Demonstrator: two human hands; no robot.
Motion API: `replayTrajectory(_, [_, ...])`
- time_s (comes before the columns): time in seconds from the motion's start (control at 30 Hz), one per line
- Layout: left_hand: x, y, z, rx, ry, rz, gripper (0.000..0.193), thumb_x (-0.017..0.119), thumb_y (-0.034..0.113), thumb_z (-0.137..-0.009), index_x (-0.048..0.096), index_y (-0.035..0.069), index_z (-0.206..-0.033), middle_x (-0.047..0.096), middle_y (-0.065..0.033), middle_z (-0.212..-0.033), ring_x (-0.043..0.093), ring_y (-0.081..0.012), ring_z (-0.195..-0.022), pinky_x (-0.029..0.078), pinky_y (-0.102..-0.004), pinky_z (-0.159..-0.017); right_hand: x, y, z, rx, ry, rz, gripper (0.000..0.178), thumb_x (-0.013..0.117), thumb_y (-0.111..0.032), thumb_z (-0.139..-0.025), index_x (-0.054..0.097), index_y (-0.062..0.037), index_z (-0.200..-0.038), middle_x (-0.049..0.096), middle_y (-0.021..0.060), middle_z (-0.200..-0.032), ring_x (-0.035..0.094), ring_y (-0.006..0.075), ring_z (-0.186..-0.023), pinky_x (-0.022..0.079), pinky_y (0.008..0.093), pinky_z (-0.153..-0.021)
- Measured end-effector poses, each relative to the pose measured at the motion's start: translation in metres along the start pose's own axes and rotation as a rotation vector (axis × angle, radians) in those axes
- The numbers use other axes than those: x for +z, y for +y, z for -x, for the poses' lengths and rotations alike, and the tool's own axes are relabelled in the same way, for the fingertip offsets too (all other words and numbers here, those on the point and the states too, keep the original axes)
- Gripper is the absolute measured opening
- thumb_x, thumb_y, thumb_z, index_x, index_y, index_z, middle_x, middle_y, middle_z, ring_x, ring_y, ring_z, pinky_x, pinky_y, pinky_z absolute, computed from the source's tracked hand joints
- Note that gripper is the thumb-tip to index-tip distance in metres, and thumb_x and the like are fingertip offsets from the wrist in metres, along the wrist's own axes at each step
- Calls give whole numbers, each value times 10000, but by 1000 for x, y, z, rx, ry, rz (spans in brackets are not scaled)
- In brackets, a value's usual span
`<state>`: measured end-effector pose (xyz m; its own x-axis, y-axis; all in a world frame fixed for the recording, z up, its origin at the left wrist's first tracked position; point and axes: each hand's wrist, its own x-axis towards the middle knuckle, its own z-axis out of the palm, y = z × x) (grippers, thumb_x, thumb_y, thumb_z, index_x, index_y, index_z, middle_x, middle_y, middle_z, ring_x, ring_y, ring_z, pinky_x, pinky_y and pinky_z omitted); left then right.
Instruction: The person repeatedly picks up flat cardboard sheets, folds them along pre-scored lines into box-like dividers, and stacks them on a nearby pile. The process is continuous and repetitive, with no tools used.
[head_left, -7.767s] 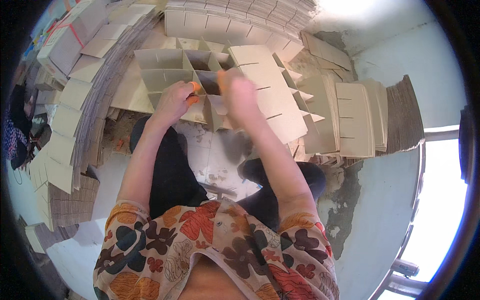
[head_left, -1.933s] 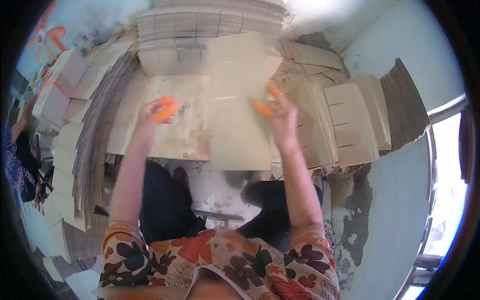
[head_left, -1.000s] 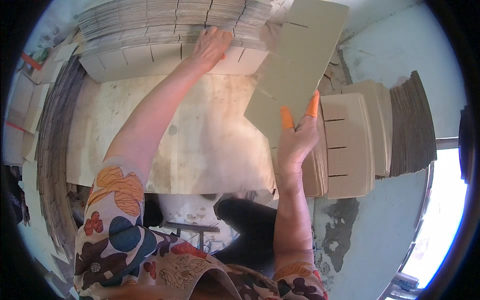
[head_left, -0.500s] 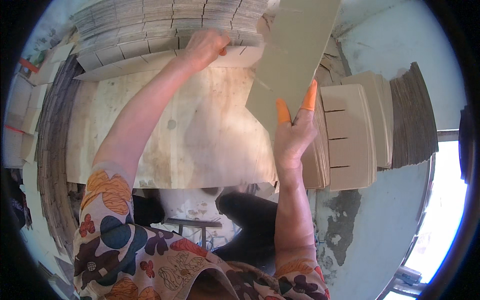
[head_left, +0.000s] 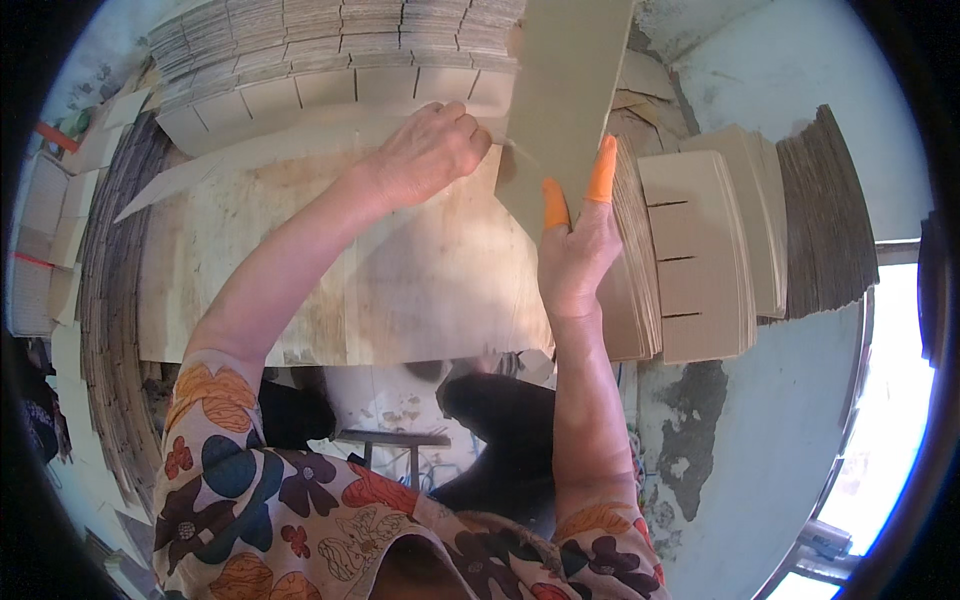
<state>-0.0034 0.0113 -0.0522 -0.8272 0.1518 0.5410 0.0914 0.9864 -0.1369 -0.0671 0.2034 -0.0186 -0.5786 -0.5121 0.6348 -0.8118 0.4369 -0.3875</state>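
Observation:
My left hand (head_left: 432, 152) is closed at the right part of a long, pale cardboard strip (head_left: 235, 165), its fingertips partly hidden. The strip slants across the far side of a wooden board (head_left: 340, 270), in front of a stack of slotted cardboard strips (head_left: 325, 88). Orange finger covers sit on the thumb and a finger of my right hand (head_left: 580, 255). That hand grips the lower end of a plain grey-brown cardboard strip (head_left: 568, 90), raised over the board's right side; its other fingers are hidden behind it.
Slotted cardboard pieces (head_left: 700, 255) stand in a bundle right of the board, with a darker stack (head_left: 825, 215) beyond. Another tall cardboard stack (head_left: 115, 290) runs along the left. A small stool (head_left: 392, 438) is below, near my legs.
My left hand has come toward me and slightly right, drawing the long strip away from the stack. My right hand and its strip have shifted a little left and away from me.

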Motion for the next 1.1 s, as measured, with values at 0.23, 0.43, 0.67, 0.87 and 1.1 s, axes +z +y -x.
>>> replayTrajectory(0.23, [-32, 35, 2, 14, 160, 99, 120, 628, 82, -661, 538, 56, -736, 558, -53, -718, 538, -199, -745, 479, -318, -625, 2, 1, 3, 14, -168, 6, 725, 551, -60, -883, 144, -130, -1479, 547, 164, -1164, 632, 342, -724, 542, 405, -588])
replayTrajectory(0.43, [-50, 56, 8, -110, 93, 471, 195, 703, 119, -708, 571, 14, -805, 522, -63, -682, 559, -221, -731, 492, -350, -632, 8, 12, 14, 66, -370, 72, 778, 491, 32, -821, 112, -123, -1482, 495, 211, -1202, 620, 380, -785, 548, 433, -629])
replayTrajectory(0.67, [-19, -42, -25, -558, -113, 437, 406, 802, 238, -696, 536, -4, -883, 588, -105, -800, 558, -257, -810, 473, -362, -682, 9, 7, 18, 171, -364, 64, 903, 540, 116, -764, 129, -216, -1497, 557, 175, -1172, 641, 310, -754, 548, 369, -672])
replayTrajectory(0.87, [59, -88, -18, -423, -97, -57, 444, 757, 153, -699, 510, 21, -1044, 580, -148, -945, 528, -304, -993, 440, -405, -812, 14, 2, 18, 72, -276, -49, 788, 580, 38, -807, 178, -111, -1468, 541, 198, -1155, 643, 365, -809, 568, 408, -678])
replayTrajectory(1.1, [72, -97, -17, -358, -31, -71, 262, 643, 51, -708, 577, 50, -962, 605, -96, -855, 567, -274, -920, 458, -389, -796, 13, -3, 11, 248, -308, -156, 868, 592, 87, -781, 155, -154, -1491, 570, 167, -1224, 646, 292, -915, 528, 338, -782])
